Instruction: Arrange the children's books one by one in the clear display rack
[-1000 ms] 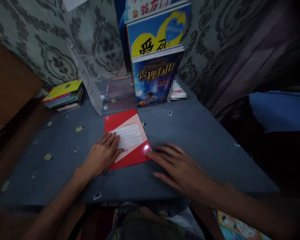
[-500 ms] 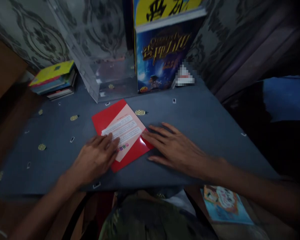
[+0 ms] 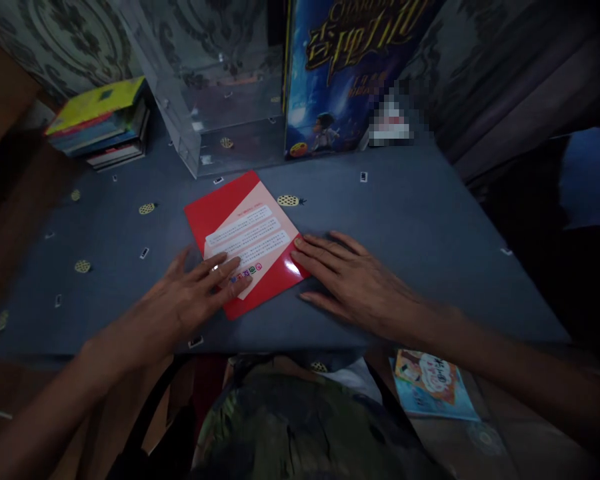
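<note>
A thin red book [image 3: 215, 205] lies flat and turned at an angle on the dark cloth-covered table [image 3: 405, 207]. Its upward side carries a pale pink panel with lines of print. My left hand [image 3: 195, 283] rests on the book's lower left part, fingers spread and lying over the print. At the opposite side, the fingertips of my right hand [image 3: 347, 277] touch the book's right corner, with the fingers stretched out and the thumb on the cloth. Neither hand grips the book.
Behind the book stands a clear plastic holder [image 3: 196, 143], with a tall blue book [image 3: 325, 87] upright at its right. A stack of books [image 3: 105, 123] sits at the back left. Below the table's right front edge, a blue booklet [image 3: 433, 387] lies on the floor.
The camera view has shifted, so the table and book appear higher. My left hand's fingers have spread wider over the book; my right hand stays at its right corner.
</note>
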Demonstrator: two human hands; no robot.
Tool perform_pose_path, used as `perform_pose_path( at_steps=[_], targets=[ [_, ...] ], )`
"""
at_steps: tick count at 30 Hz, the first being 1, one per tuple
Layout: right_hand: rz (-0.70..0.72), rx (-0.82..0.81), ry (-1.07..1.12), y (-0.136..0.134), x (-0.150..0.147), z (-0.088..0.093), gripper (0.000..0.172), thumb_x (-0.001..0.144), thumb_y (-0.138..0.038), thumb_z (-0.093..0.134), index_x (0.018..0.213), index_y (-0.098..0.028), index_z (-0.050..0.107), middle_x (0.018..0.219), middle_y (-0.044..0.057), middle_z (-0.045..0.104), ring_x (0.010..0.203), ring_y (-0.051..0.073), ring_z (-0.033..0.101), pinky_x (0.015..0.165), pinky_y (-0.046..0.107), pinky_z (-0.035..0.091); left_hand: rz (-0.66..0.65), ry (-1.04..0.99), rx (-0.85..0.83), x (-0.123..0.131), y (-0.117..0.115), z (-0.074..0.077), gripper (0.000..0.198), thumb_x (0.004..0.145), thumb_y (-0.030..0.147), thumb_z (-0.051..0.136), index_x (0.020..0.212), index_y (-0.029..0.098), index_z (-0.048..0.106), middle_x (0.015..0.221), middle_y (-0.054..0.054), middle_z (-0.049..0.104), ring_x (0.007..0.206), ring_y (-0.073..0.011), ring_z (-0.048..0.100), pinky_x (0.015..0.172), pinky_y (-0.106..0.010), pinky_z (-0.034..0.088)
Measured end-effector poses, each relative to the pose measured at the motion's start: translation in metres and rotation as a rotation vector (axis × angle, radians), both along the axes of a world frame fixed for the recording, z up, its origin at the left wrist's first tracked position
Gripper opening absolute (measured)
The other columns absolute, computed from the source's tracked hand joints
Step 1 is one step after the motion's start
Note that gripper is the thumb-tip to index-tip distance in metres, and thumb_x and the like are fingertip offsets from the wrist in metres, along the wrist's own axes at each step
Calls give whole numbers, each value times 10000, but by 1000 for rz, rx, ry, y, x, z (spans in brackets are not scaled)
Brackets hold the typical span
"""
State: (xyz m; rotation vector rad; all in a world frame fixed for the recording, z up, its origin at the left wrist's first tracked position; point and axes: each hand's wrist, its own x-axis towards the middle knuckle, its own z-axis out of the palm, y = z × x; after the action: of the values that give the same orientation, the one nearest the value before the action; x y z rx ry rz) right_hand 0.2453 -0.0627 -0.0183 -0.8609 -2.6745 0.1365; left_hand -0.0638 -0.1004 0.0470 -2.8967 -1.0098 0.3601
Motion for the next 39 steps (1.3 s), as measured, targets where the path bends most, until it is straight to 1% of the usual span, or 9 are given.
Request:
perform_pose_path(
  at_steps=[5, 9, 15, 19, 22, 25, 31, 35, 39],
  targets=[
    [6, 21, -1, 1, 2, -1, 481, 1001, -363, 540, 1393, -85, 549, 1442, 190, 584, 1369, 321, 520, 1117, 556, 433, -56, 80, 91, 8, 2, 3, 698, 882, 66, 524, 1538, 240, 359, 1549, -138, 474, 1451, -319, 421, 1199, -596, 282],
    [-25, 48, -16, -8, -5, 5, 466, 998, -358, 543, 1375, -85, 574, 1436, 203, 584, 1372, 342, 515, 1115, 620, 411, -55, 107, 88, 14, 0, 2, 656, 898, 77, 506, 1525, 225, 383, 1549, -142, 473, 1441, -305, 440, 1186, -554, 334],
    [119, -36, 72, -63, -61, 12, 525, 986, -426, 563, 1375, -74, 581, 1426, 194, 595, 1404, 310, 486, 1162, 541, 401, 0, -18, -18, 7, -5, -3, 747, 826, 47, 565, 1536, 163, 363, 1602, -180, 373, 1496, -315, 342, 1189, -491, 362],
    [171, -30, 146, -86, -85, 3, 496, 981, -352, 589, 1361, -33, 581, 1410, 218, 603, 1400, 319, 490, 1186, 515, 383, 47, -228, -36, 0, -6, -15, 633, 931, 110, 503, 1543, 214, 376, 1594, -138, 405, 1480, -287, 379, 1179, -480, 392],
    [121, -38, 164, -84, -75, -2, 488, 989, -330, 571, 1363, -16, 572, 1418, 238, 587, 1388, 310, 506, 1179, 511, 401, 104, -331, -7, 2, -9, -24, 512, 1002, 210, 467, 1512, 230, 431, 1566, -126, 453, 1465, -282, 407, 1173, -506, 403],
    [39, -66, 136, -75, -47, 0, 478, 1002, -300, 533, 1376, -5, 557, 1430, 246, 570, 1381, 312, 515, 1171, 527, 411, 139, -375, 24, 7, -13, -31, 456, 1017, 299, 487, 1464, 207, 488, 1540, -143, 485, 1455, -285, 423, 1174, -526, 399],
    [-120, -67, 132, -59, 2, 5, 515, 1006, -223, 516, 1507, -128, 444, 1455, 179, 570, 1369, 293, 531, 1183, 575, 377, 150, -403, 34, 8, -12, -31, 444, 1002, 331, 527, 1431, 215, 522, 1529, -140, 499, 1436, -292, 448, 1162, -525, 413],
    [-124, -58, 152, -57, 7, 3, 503, 1003, -232, 529, 1493, -138, 471, 1435, 179, 589, 1350, 301, 551, 1169, 577, 399, 148, -388, 2, 16, -11, -25, 422, 1003, 314, 511, 1408, 202, 548, 1494, -138, 540, 1418, -294, 469, 1148, -538, 416],
    [-131, -48, 179, -57, 4, 1, 456, 995, -217, 533, 1443, -132, 531, 1421, 175, 604, 1339, 299, 563, 1155, 573, 419, 30, -360, -59, 41, -6, -27, 416, 1028, 220, 424, 1432, 193, 521, 1485, -104, 558, 1439, -242, 445, 1205, -533, 322]
  ],
)
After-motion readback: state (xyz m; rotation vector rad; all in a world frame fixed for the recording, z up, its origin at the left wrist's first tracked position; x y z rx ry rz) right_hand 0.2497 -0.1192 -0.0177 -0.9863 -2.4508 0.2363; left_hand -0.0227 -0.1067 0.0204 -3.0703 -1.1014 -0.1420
